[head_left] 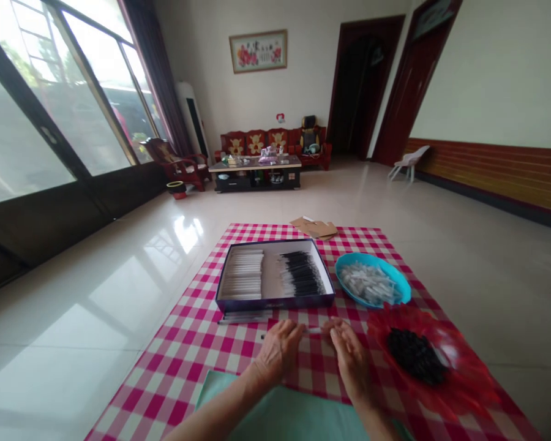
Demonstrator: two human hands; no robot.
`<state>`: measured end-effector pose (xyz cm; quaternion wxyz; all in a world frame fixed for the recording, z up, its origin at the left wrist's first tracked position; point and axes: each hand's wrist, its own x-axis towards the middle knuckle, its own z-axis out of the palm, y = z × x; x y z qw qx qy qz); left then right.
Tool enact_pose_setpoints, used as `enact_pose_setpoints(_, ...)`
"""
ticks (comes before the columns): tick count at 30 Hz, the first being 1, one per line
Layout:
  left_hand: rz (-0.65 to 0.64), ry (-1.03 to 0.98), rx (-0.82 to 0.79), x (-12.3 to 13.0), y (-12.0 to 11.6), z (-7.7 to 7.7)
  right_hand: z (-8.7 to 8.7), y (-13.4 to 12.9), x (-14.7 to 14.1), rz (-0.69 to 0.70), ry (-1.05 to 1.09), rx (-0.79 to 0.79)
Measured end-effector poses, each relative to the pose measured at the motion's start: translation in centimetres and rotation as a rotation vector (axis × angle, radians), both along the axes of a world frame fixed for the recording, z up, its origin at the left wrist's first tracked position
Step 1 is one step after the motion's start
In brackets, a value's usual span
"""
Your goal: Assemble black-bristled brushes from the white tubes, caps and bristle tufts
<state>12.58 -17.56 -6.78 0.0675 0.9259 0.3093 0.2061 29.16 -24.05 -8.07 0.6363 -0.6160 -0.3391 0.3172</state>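
Observation:
My left hand (281, 352) is closed around a thin pen-like stick (313, 331), whose dark tip shows left of the hand. The fingers of my right hand (346, 352) are pinched at the stick's other end, a little blurred. Beyond both hands lies a shallow box (275, 303) with white tubes (244, 274) on its left side and black-and-clear sticks (302, 274) on its right. Several finished-looking sticks (245, 317) lie along the box's near edge. A blue bowl (406, 288) holds small clear pieces; a red dish (468, 380) holds small black pieces.
A pink-and-white checked cloth (165, 361) covers the table. Light green fabric (294, 416) lies at the near edge under my forearms. Brown cardboard pieces (316, 228) are at the far edge. Across the room stand a low table (254, 165), a red sofa and a chair.

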Motion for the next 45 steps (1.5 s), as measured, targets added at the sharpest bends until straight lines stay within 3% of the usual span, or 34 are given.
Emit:
enact_pose_setpoints(9, 0.269, 0.055, 0.105, -10.3, 2.2, -0.3, 0.0, 0.0, -0.5, 0.072, 0.075, 0.008)
enact_pose_setpoints(12, 0.286, 0.051, 0.097, -11.2, 2.7, -0.5, -0.2, 0.0, -0.5, 0.081, 0.040, 0.012)
enact_pose_setpoints(17, 0.301, -0.007, 0.103, -10.7, 2.7, -1.1, -0.5, -0.1, -0.3, 0.105, 0.017, -0.016)
enact_pose_setpoints(21, 0.488, -0.018, 0.123, -12.1, 2.8, -1.9, -1.1, -0.1, 0.0, 0.118, -0.046, -0.005)
enact_pose_setpoints(24, 0.664, 0.028, 0.069, -14.1, 3.0, -2.1, -1.5, 0.0, -0.1, 0.163, -0.252, 0.013)
enact_pose_setpoints(27, 0.746, 0.099, -0.012, -15.5, 3.1, -2.0, -1.5, 0.8, -1.3, 0.266, -0.571, 0.077)
enact_pose_setpoints(33, 0.746, 0.109, -0.117, -14.9, 3.2, -2.1, -1.4, 4.0, -6.0, 0.352, -0.974, 0.185)
enact_pose_setpoints(37, 0.708, 0.008, -0.121, -14.3, 3.6, -2.7, -2.0, 5.1, -8.0, 0.274, -1.041, 0.201)
enact_pose_setpoints(45, 0.571, -0.226, 0.094, -14.4, 4.6, -4.9, -2.6, 5.0, -8.2, 0.231, -1.090, 0.244)
